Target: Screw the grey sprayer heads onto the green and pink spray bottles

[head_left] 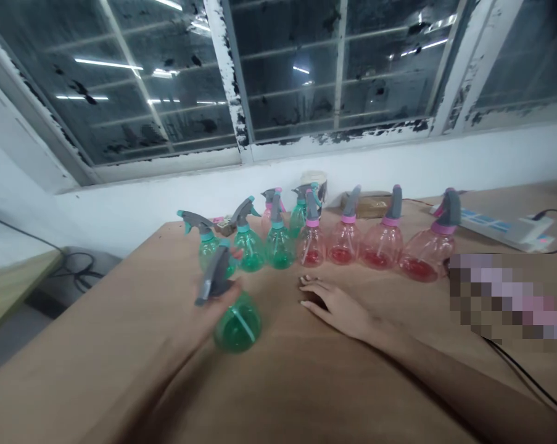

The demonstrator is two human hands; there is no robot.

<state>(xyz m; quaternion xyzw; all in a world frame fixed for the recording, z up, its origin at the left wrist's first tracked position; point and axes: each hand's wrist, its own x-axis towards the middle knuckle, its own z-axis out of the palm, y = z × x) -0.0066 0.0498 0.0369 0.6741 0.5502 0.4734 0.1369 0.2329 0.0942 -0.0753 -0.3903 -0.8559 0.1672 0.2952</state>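
One green spray bottle [238, 327] leans in the left hand [220, 302], just left of the frame's centre and below the row of other bottles. The left fingers are blurred, but they are wrapped around the neck and gray trigger head, gripping it. The head tips toward the upper left, and green liquid and a pale tube show inside the body. Whether its base touches the brown table [282, 382], I cannot tell.

The right hand [338, 308] lies right of centre, low over the table, its fingers released and loosely bent, pointing left, with the thumb apart from them.

Across the middle of the frame, a front row stands upright: three green bottles [249, 250] at the left, the leftmost partly hidden behind the held one, then four pink bottles [344, 240] reaching to the right, each with red liquid at the bottom. Behind them, near the centre, stand a small pink bottle [269, 217] and another green bottle [298, 217], with a whitish container [319, 179] just beyond.

A brown box [374, 205] sits behind the pink bottles, and a white power strip [495, 227] lies at the right. A pixelated patch [509, 302] covers something at the right edge. Barred windows [287, 68] with flaking paint fill the top, above a white wall [134, 206].
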